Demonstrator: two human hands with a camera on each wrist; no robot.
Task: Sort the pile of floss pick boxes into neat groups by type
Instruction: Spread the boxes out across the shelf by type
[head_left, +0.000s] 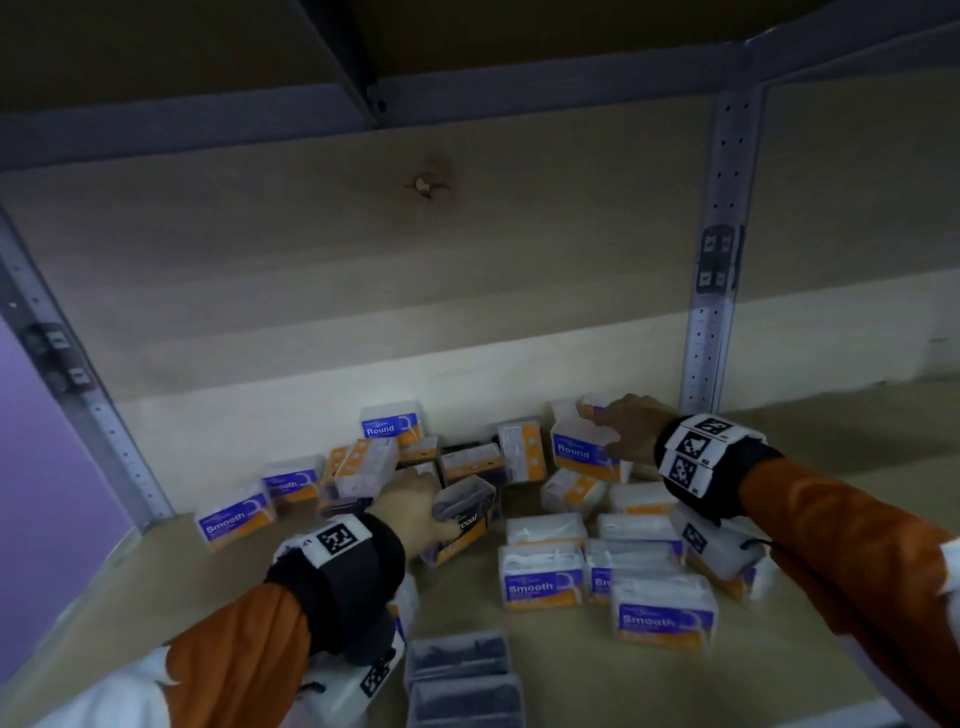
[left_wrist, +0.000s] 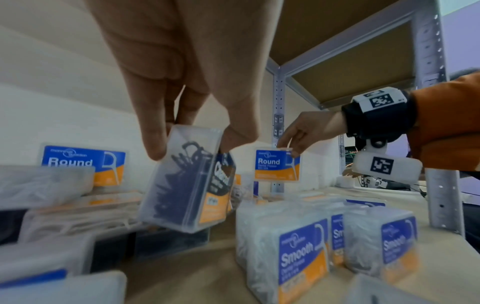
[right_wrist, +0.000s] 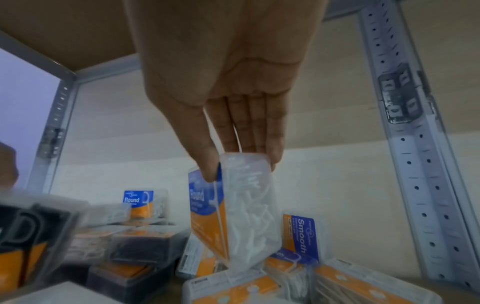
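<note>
My left hand (head_left: 415, 512) (left_wrist: 193, 142) pinches a Charcoal box (head_left: 460, 519) (left_wrist: 188, 181) of dark floss picks, lifted and tilted above the shelf. At the back right my right hand (head_left: 626, 431) (right_wrist: 244, 162) holds a Round box (head_left: 584, 449) (right_wrist: 233, 211) (left_wrist: 276, 165) of white picks by its top, thumb on the label and fingers behind. A jumbled pile (head_left: 431, 462) of mixed boxes lies against the back wall. Several Smooth boxes (head_left: 597, 577) (left_wrist: 301, 253) stand grouped at the right. Two dark charcoal boxes (head_left: 460, 675) lie near the front edge.
The shelf board (head_left: 156, 587) is bounded by metal uprights at left (head_left: 78, 389) and right (head_left: 714, 312), with another shelf close overhead. Two Smooth boxes (head_left: 236, 514) and an upright Round box (head_left: 389, 423) stand at the back left.
</note>
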